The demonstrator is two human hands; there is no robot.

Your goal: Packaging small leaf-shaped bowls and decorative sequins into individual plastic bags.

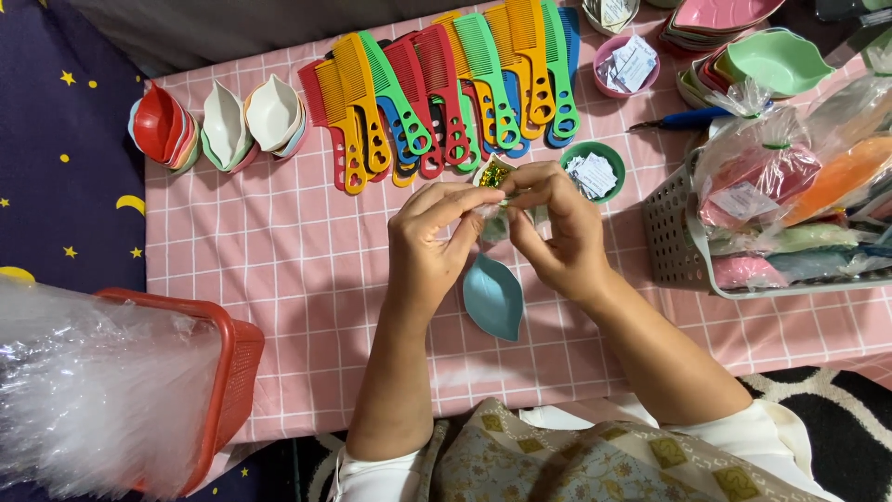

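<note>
My left hand (432,237) and my right hand (553,223) meet above the pink checked cloth (279,251). Between the fingertips of both hands I pinch a small clear plastic bag (494,221) with something pale inside; what it is I cannot tell. A gold twist tie (493,174) shows just above my fingers. A light blue leaf-shaped dish (492,296) lies on the cloth right below my hands. A row of coloured plastic combs (446,93) lies just beyond my hands.
Stacked leaf-shaped dishes (218,125) stand at the far left. Small bowls of paper slips (595,172) sit by the combs. A grey basket (683,251) of bagged items stands at the right. A red basket (228,372) of clear bags is at the lower left.
</note>
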